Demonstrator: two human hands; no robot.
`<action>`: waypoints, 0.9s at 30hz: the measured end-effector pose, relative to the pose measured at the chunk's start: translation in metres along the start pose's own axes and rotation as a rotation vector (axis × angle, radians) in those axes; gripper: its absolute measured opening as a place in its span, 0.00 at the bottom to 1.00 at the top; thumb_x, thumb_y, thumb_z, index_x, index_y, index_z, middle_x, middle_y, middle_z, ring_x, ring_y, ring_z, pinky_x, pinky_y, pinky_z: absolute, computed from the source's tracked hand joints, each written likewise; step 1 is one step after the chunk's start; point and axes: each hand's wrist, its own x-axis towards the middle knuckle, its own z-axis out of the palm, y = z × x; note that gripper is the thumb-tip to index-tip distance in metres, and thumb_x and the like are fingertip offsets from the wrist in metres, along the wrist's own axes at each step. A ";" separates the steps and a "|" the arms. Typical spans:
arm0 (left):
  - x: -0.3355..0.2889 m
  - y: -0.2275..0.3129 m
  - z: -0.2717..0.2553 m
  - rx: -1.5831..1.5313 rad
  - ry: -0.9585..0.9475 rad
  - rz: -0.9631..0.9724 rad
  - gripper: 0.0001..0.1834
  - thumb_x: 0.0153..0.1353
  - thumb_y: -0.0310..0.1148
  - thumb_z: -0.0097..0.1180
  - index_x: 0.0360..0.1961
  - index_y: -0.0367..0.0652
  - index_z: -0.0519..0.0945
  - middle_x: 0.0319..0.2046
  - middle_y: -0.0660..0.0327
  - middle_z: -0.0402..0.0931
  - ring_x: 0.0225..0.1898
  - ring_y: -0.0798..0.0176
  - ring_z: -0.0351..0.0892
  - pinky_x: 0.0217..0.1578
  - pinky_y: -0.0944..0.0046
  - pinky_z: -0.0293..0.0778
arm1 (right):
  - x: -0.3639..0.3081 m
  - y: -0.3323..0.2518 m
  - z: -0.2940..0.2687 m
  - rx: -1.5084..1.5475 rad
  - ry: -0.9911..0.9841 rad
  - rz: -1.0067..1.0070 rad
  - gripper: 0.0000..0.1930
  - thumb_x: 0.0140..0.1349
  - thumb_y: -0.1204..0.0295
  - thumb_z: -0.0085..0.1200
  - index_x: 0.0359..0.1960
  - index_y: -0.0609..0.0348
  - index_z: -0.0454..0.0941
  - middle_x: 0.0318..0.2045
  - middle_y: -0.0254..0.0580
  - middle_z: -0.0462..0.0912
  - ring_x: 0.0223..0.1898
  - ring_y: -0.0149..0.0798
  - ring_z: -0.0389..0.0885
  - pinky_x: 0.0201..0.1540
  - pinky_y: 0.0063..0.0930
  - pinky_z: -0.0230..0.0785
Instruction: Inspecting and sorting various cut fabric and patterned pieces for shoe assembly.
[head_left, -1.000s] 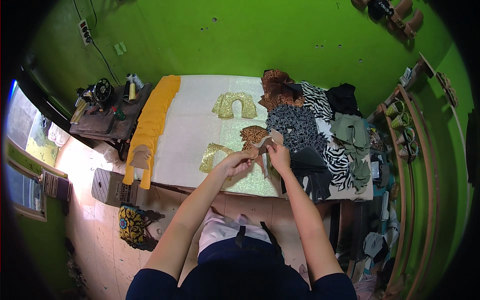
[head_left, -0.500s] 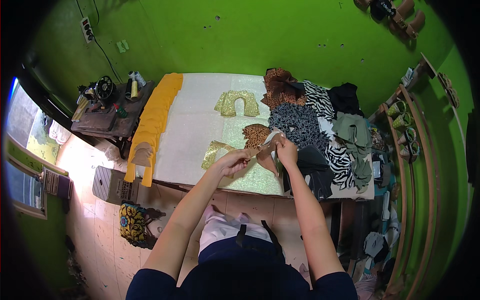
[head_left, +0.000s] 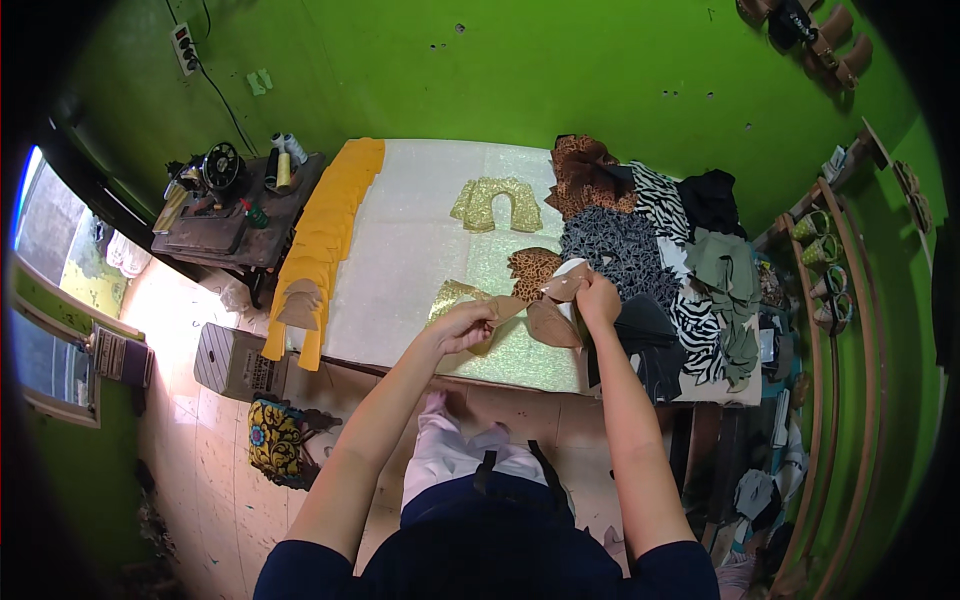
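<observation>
Above the near part of the table, my left hand [head_left: 468, 325] pinches a tan cut piece [head_left: 511, 308] that looks like thin leather or card. My right hand [head_left: 598, 300] is closed on a brown and white cut piece [head_left: 566, 281] just across from it. Between the hands a pointed brown piece [head_left: 553, 326] shows; whether it lies on the table or hangs from the held pieces I cannot tell. Right behind them is a leopard-print piece [head_left: 534, 268]. A gold glitter piece [head_left: 452, 298] lies partly behind my left hand, and curved gold pieces [head_left: 497, 204] lie farther back.
Overlapping yellow pieces [head_left: 325, 240] line the left of the pale table covering [head_left: 410, 220]. Leopard, zebra-print [head_left: 700, 335], grey, black and olive fabrics [head_left: 722, 265] crowd the right. A sewing machine [head_left: 218, 172] stands far left; a wooden rack [head_left: 850, 300] with shoes is at right.
My hands have drawn a little apart, and the tan and brown pieces that were bunched together now show separately. The whole view has shifted slightly.
</observation>
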 end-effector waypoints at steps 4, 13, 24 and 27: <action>0.003 0.009 -0.025 0.363 0.041 0.055 0.14 0.56 0.28 0.46 0.45 0.42 0.69 0.34 0.66 0.70 0.31 0.75 0.70 0.32 0.75 0.69 | -0.002 -0.011 0.004 -0.125 0.066 -0.078 0.22 0.50 0.72 0.48 0.48 0.66 0.67 0.45 0.54 0.71 0.49 0.52 0.68 0.49 0.41 0.63; 0.018 0.058 -0.045 0.510 0.011 0.016 0.12 0.60 0.34 0.45 0.42 0.40 0.72 0.35 0.66 0.71 0.34 0.75 0.69 0.35 0.74 0.68 | -0.018 -0.065 0.039 0.408 -0.510 -0.562 0.20 0.49 0.71 0.48 0.47 0.57 0.69 0.36 0.50 0.76 0.38 0.49 0.75 0.43 0.36 0.66; 0.041 0.076 -0.067 0.630 -0.178 -0.068 0.16 0.61 0.39 0.46 0.43 0.37 0.70 0.33 0.65 0.70 0.33 0.73 0.69 0.36 0.72 0.68 | -0.004 -0.064 0.051 -0.198 -0.546 -0.472 0.06 0.47 0.68 0.52 0.28 0.52 0.78 0.26 0.45 0.79 0.31 0.46 0.77 0.34 0.39 0.67; 0.047 0.081 -0.066 0.635 -0.182 -0.029 0.15 0.60 0.34 0.45 0.46 0.37 0.69 0.36 0.63 0.70 0.38 0.71 0.69 0.40 0.72 0.67 | 0.001 -0.065 0.054 -0.230 -0.407 -0.450 0.06 0.46 0.69 0.52 0.26 0.51 0.79 0.24 0.42 0.79 0.31 0.45 0.78 0.34 0.38 0.68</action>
